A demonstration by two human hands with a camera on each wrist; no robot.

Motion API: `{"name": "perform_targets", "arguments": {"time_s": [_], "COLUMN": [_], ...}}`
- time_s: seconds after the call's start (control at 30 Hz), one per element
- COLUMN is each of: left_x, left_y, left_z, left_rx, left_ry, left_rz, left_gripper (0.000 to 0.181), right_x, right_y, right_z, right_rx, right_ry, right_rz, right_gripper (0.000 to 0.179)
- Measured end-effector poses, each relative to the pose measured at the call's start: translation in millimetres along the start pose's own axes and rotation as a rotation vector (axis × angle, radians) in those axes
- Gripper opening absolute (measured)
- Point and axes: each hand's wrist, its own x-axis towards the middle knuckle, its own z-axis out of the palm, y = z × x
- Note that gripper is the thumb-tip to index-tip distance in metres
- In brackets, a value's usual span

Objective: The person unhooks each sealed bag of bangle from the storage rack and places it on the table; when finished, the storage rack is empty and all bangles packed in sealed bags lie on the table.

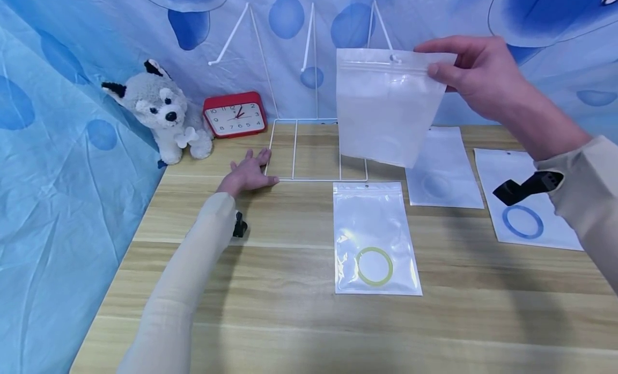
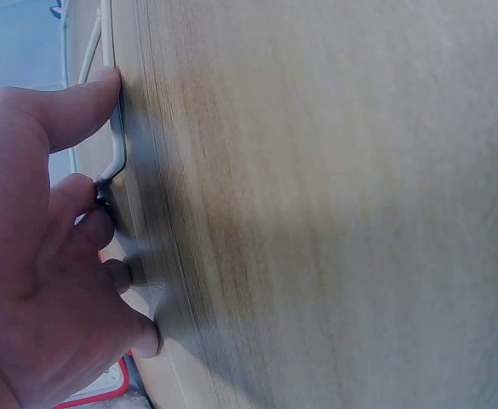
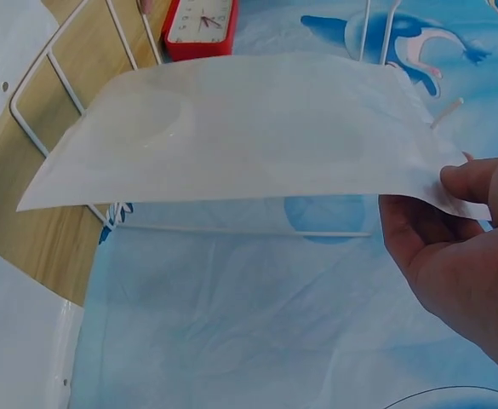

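Note:
My right hand pinches the top right corner of a white zip bag. In the right wrist view the bag is tilted, its corner between thumb and fingers. The tip of the rightmost hook on a white wire rack shows at the hole near the bag's top edge. At the rack's front left corner, my left hand rests with spread fingers on the table and base wire. Up close in the left wrist view, its thumb touches the wire. The rack's other two hooks hold nothing.
On the table lie a bag with a yellow-green ring, a bag with a blue ring and another white bag. A red clock and a plush husky stand left of the rack, before a blue curtain.

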Motion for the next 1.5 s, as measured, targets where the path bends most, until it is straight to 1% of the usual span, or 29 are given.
{"name": "perform_targets", "arguments": {"time_s": [0.17, 0.47, 0.63, 0.77, 0.9, 0.97, 1.07, 1.23, 1.33, 1.47, 1.5], "left_x": [-0.6, 0.3, 0.4, 0.2, 0.8, 1.1, 0.8, 0.9, 1.4, 2.3, 2.7], "left_y": [0.7, -0.3, -1.8, -2.6, -3.0, -3.0, -2.9, -1.7, -0.6, 0.1, -0.1], "left_z": [-0.1, 0.4, 0.4, 0.5, 1.2, 1.1, -0.1, -2.0, -2.3, -2.2, -2.0], "left_rx": [0.008, 0.012, 0.014, 0.016, 0.009, 0.003, 0.0, 0.005, 0.005, 0.007, 0.009], "left_ry": [0.003, 0.006, 0.004, 0.003, 0.004, 0.002, -0.002, -0.013, -0.015, -0.019, -0.021], "left_rz": [-0.004, -0.007, -0.012, -0.013, -0.011, -0.011, -0.017, -0.016, -0.018, -0.03, -0.033], "left_gripper": [0.09, 0.09, 0.09, 0.09, 0.09, 0.091, 0.091, 0.092, 0.091, 0.091, 0.09], "right_x": [-5.7, -17.5, -23.5, -27.5, -32.7, -35.6, -39.7, -48.2, -53.5, -59.5, -61.1], "right_y": [-2, -8, -10, -15, -20, -22, -23, -23, -22, -20, -20], "right_z": [1, -1, -2, 0, 7, 12, 21, 37, 48, 64, 68], "right_rx": [0.028, 0.13, 0.146, 0.164, 0.161, 0.176, 0.171, 0.124, 0.169, 0.348, 0.376], "right_ry": [-0.002, -0.007, 0.003, 0.004, -0.008, -0.016, -0.024, -0.036, -0.062, -0.138, -0.153], "right_rz": [-0.019, -0.034, -0.048, -0.038, -0.055, -0.062, -0.066, -0.084, -0.137, -0.214, -0.225], "right_gripper": [0.037, 0.037, 0.037, 0.037, 0.035, 0.034, 0.033, 0.031, 0.029, 0.028, 0.028]}}
